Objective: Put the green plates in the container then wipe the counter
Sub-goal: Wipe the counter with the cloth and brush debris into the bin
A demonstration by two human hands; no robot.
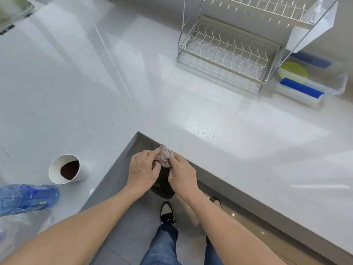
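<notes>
A stack of green plates (293, 71) lies inside a clear plastic container (338, 87) with blue handles at the far right of the white counter (133, 92). My left hand (142, 170) and my right hand (180, 174) are together just off the counter's inner corner edge. Both grip a crumpled pinkish-grey cloth (163, 156), bunched between the fingers. A dark thing hangs below the hands, partly hidden. A patch of small droplets (210, 131) shows on the counter right of the corner.
A white wire dish rack (227, 48) stands left of the container. A paper cup (65, 169) with dark grounds leans near the counter edge at left. A blue plastic bottle (26, 197) lies beside it. My shoes and the grey floor show below.
</notes>
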